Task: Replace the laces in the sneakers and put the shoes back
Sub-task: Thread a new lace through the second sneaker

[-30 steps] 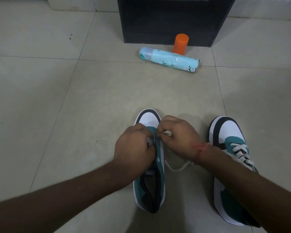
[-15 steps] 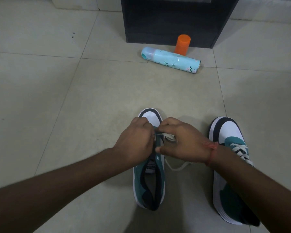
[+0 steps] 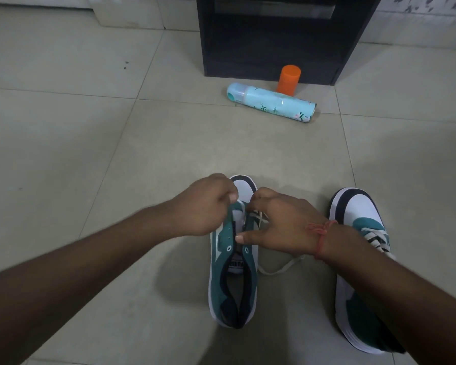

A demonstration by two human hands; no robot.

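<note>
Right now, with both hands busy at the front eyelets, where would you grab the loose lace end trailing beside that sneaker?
Pinch the loose lace end where it lies bare on the floor, right of the left sneaker. Come from above with the right hand, since that stretch lies flat, clear of both shoes. Nearer the eyelets, the hand hides it.

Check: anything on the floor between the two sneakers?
Head view: a loose white lace trails across the floor tiles between the left sneaker and right sneaker; otherwise bare.

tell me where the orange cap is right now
In the head view, the orange cap stands upright at the top centre, on the floor against the black cabinet, just behind the lying blue spray can.
</note>
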